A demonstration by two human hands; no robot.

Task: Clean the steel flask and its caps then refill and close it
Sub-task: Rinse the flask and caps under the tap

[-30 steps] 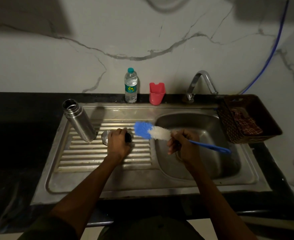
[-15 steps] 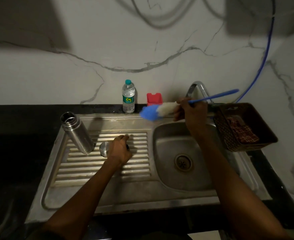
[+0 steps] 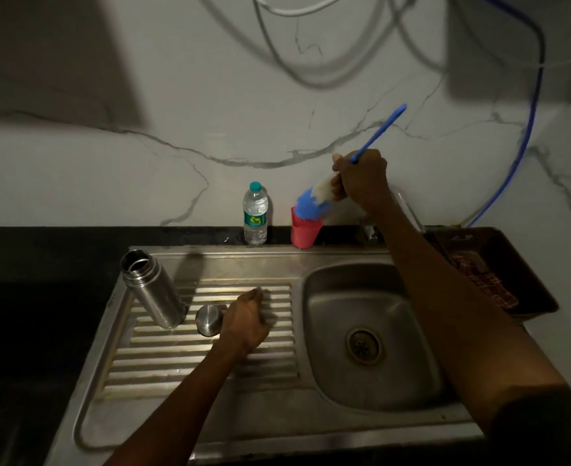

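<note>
Fingers of right hand point(image 3: 361, 178) clamped on bottle brush point(image 3: 314, 201) over red cup point(image 3: 305, 232), left hand point(image 3: 245, 319) fingers curled on steel cap point(image 3: 208, 319)

Tap point(image 3: 408, 210) mostly hidden behind right forearm. Left hand point(image 3: 245, 319) covers part of steel cap point(image 3: 208, 319); grip unclear. Basket point(image 3: 526, 264) contents too dark. Brush point(image 3: 311, 205) tip inside red cup point(image 3: 304, 232).

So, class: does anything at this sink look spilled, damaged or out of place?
Nothing stands out. The open steel flask stands upright on the drainboard, its cap beside the left hand; the right hand lowers the bottle brush into the red holder.
</note>
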